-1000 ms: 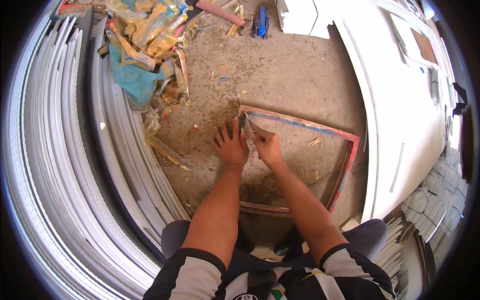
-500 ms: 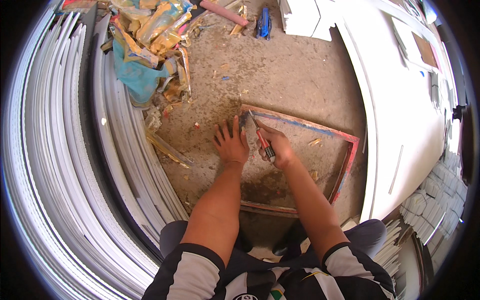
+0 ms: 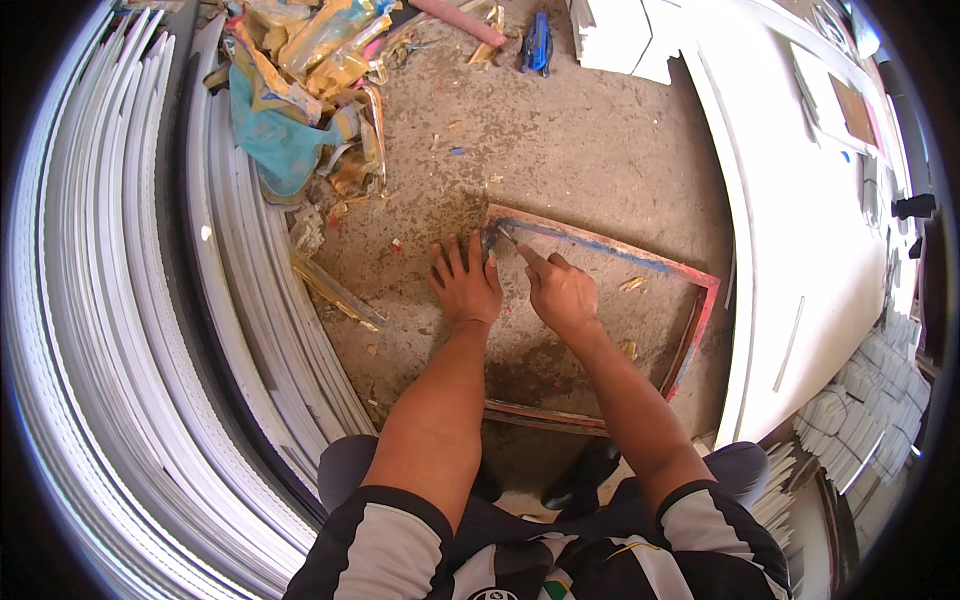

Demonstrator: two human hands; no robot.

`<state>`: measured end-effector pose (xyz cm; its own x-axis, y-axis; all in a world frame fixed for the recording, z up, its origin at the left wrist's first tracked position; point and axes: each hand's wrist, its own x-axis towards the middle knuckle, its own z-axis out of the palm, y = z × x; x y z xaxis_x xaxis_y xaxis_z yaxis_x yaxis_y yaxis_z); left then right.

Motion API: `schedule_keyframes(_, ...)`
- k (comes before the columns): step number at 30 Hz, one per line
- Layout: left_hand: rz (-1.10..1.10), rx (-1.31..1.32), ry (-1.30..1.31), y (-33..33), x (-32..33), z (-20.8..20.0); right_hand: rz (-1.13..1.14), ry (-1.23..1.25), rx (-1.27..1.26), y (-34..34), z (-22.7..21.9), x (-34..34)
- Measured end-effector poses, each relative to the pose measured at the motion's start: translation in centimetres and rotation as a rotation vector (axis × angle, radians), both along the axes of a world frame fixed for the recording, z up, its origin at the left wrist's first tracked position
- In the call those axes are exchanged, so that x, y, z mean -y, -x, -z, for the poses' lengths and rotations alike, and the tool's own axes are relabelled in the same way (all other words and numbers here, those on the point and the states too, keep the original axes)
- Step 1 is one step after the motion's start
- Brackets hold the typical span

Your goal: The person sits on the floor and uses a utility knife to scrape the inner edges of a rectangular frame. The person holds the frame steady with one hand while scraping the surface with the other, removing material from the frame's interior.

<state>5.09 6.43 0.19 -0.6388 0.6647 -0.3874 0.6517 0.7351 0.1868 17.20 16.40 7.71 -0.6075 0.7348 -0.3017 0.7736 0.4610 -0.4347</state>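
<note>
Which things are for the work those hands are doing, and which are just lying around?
Seems part of the job:
red-and-blue rectangular frame
thin grey metal blade, in the right hand
left hand, spread near the frame's corner

Seems just lying about:
crumpled yellow-brown plastic heap
limp teal sheet
pinkish-red cylinder
long blue object
thin white sheets stacked at left

The person wears a short-sleeved shirt (image 3: 612, 578) in broad black and white panels, its sleeves (image 3: 378, 550) ending in black bands (image 3: 415, 502), with a round badge (image 3: 493, 595) and small green-and-yellow patch (image 3: 557, 584) in front, above dark grey trousers (image 3: 343, 472) and dark shoes (image 3: 580, 480).
</note>
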Motion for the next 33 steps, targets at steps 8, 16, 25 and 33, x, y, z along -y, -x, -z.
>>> schedule_keyframes(8, 0.010, -0.030, -0.026, 0.1, 0.3, 0.6, -0.089, 0.033, 0.082, 0.6, -0.8, -0.4)
schedule_keyframes(16, 0.014, -0.029, -0.066, 0.0, 0.6, 1.1, -0.318, -0.060, 0.322, 1.9, -2.0, -1.1)
schedule_keyframes(25, 0.000, 0.001, -0.049, 0.0, 0.4, 0.6, -0.160, 0.199, 0.097, 0.5, -0.5, -2.5)
schedule_keyframes(33, -0.015, 0.017, -0.060, 0.2, 0.2, 0.7, -0.353, -0.037, 0.294, 1.6, -2.0, -2.5)
